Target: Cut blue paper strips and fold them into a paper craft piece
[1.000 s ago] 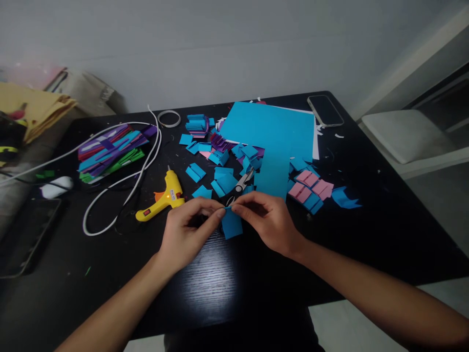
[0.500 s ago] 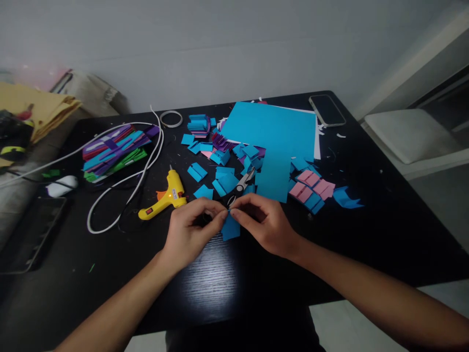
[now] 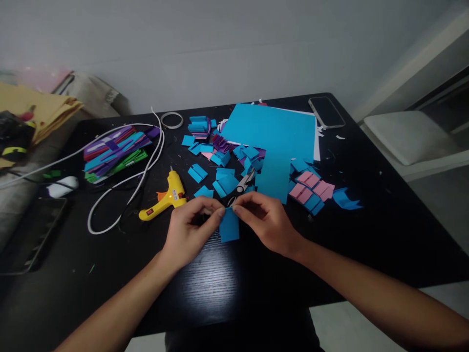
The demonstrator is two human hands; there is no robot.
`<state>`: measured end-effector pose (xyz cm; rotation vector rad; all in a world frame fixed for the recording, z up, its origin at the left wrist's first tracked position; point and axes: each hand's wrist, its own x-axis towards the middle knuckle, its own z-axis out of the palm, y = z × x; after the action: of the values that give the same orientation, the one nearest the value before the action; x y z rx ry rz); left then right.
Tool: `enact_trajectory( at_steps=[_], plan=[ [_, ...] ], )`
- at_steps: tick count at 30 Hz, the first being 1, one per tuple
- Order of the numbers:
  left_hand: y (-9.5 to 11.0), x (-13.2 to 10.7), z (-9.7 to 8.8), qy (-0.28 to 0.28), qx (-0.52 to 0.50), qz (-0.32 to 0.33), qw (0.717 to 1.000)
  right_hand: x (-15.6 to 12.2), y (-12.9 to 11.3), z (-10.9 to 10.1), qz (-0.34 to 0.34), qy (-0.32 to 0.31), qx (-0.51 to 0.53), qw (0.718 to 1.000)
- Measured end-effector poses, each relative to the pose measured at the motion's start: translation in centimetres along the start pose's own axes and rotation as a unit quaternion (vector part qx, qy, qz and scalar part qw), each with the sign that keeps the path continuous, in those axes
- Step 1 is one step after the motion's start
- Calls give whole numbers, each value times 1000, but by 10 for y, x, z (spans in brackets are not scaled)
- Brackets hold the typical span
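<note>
A small blue piece of paper (image 3: 229, 227) hangs between my two hands, just above the dark table. My left hand (image 3: 194, 225) pinches its upper left corner between thumb and forefinger. At the upper right corner, my right hand (image 3: 267, 222) pinches it the same way. Right behind the fingertips lie scissors (image 3: 245, 185), their handle partly hidden by my hands. Folded blue paper pieces (image 3: 224, 183) surround the scissors. A large blue sheet (image 3: 273, 129) with a strip reaching toward me lies behind my right hand.
A yellow glue gun (image 3: 170, 198) lies left of my hands, near a looped white cable (image 3: 91, 210). Bundled coloured paper strips (image 3: 115, 149) and a tape ring (image 3: 171, 120) sit farther back. Pink and blue folded pieces (image 3: 311, 190) and a phone (image 3: 326, 112) are on the right.
My fingertips have moved slightly apart along the paper's top edge, so more of the blue paper shows. Both hands still pinch it.
</note>
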<state>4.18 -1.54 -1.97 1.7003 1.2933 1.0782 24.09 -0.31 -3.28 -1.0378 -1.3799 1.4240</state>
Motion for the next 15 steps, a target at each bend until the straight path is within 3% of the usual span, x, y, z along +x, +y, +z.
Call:
enact_trajectory(
  at_steps=[15],
  plan=[
    [0,3,0,-11,-17,-7,1000,-1,1,-1,-5,15,2,1000]
  ],
)
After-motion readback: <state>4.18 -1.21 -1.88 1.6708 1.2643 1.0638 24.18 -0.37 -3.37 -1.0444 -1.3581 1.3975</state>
